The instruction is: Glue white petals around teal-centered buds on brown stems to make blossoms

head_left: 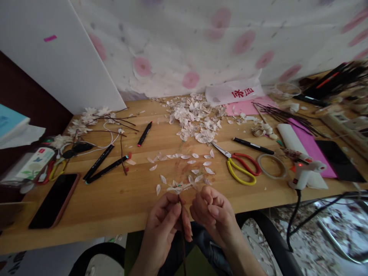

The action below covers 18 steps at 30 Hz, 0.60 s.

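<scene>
At the table's front edge, my left hand (pixel 163 220) pinches a thin brown stem (pixel 183 251) that hangs down toward my lap. Pale petals with a bit of green form a small flower head (pixel 177 186) at its top. Close by on the right, my right hand (pixel 214 212) is curled with thumb and fingertips together. Whatever it may hold is too small to make out. Loose pale petals (pixel 195 171) lie spread on the wood just beyond both hands, and a larger petal heap (pixel 191 115) sits farther back.
Scissors (pixel 243 166), a tape ring (pixel 271 165) and a glue gun (pixel 304 172) with a lit red light lie right. Dark stems (pixel 290 117) are behind them. Left are a phone (pixel 54 201), markers (pixel 106 170) and finished blossom stems (pixel 89 120). Chair armrests (pixel 267 230) flank my lap.
</scene>
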Available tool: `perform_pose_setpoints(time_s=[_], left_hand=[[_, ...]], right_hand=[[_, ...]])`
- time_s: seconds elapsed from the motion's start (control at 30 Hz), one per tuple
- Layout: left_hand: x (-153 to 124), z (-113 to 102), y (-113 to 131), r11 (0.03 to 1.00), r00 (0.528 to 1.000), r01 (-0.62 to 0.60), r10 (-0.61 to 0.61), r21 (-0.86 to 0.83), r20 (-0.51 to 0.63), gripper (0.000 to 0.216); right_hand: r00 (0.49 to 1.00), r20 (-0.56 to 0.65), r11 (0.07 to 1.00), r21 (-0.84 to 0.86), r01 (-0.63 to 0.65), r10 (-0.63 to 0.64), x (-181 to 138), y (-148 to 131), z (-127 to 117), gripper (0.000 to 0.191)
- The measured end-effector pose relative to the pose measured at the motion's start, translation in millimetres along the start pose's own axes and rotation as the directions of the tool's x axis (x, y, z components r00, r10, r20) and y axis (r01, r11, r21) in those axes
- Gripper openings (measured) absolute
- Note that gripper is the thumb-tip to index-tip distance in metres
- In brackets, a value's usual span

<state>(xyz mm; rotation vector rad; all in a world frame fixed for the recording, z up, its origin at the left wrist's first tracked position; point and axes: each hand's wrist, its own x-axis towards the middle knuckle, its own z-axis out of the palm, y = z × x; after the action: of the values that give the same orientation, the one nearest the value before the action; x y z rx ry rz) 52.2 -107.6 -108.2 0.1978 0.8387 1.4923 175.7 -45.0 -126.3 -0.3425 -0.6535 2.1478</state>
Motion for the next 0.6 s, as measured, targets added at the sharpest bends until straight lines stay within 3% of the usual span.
perform_pose_setpoints(time_s=[0.13, 0.27, 0.47, 0.6], left_hand=[[2, 0, -1, 1.000, 1.000, 0.006, -0.006, 0.004, -0.010, 0.025], [3, -1, -3, 1.000, 1.000, 0.013, -0.013, 0.013, -0.007, 0.024], [0, -3, -3, 1.000, 1.000, 0.021, -0.021, 0.010, -0.013, 0.024], [0, -2, 0, 1.000, 1.000, 0.021, -0.020, 0.004, -0.021, 0.024]], right_hand=[[1.000, -0.015, 0.999, -0.030, 0.011, -0.011, 0, 0, 0, 0.027], [1.000, -0.007, 1.000, -0.008, 0.010, -0.010, 0, -3, 2, 0.038], [0.998, 0.032, 0.981, 0.186, -0.063, 0.058, 3, -5, 2, 0.052], [0.983, 0.167, 0.931, 0.340, -0.135, 0.081, 3, 9, -21, 0.048]])
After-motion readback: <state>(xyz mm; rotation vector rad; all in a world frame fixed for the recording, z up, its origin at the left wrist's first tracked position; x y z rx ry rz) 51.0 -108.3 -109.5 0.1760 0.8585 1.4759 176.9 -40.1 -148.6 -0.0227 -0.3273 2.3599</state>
